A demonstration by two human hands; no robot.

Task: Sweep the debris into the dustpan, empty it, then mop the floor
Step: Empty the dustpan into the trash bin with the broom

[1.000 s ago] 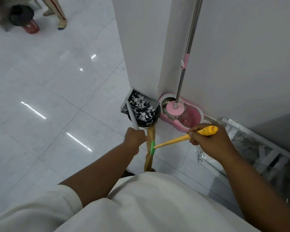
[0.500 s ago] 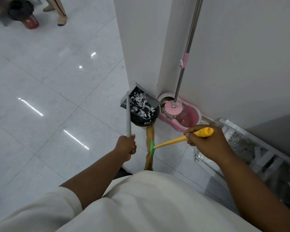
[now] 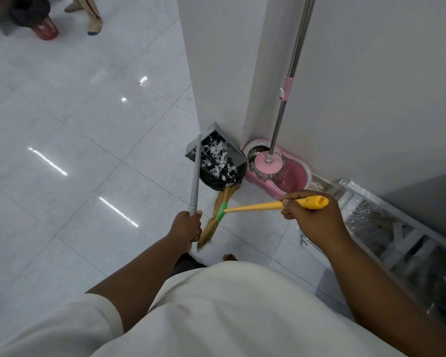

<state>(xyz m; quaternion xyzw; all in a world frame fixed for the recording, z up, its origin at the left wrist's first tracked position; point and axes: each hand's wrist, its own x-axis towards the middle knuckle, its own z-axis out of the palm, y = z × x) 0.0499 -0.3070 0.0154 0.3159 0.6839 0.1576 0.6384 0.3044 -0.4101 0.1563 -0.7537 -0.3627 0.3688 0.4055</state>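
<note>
Tipping the dustpan (image 3: 228, 141) over the black bin (image 3: 216, 182) by the wall corner, the person is in the middle of emptying it. Compared with a second ago, the left hand (image 3: 187, 228) has drawn back toward the body, and the grey handle (image 3: 195, 176) it grips now stands steeper and shows more of its length, so the pan sits raised at a sharper angle above the bin's mouth. Black and white paper scraps (image 3: 216, 158) lie across the pan and the bin opening. From here it is hard to say how many have already dropped in and how many still cling to the pan.

The right hand (image 3: 312, 220) has its fingers curled round the yellow broom handle (image 3: 255, 207) near its end, much as before, with the bristles (image 3: 211, 225) hanging just beside the bin, close to the left hand.

I judge the sweeping done and the emptying under way. The mop (image 3: 267, 163) stands untouched in its pink bucket (image 3: 291, 181) right beside the bin, so the mopping is yet to come.
</note>
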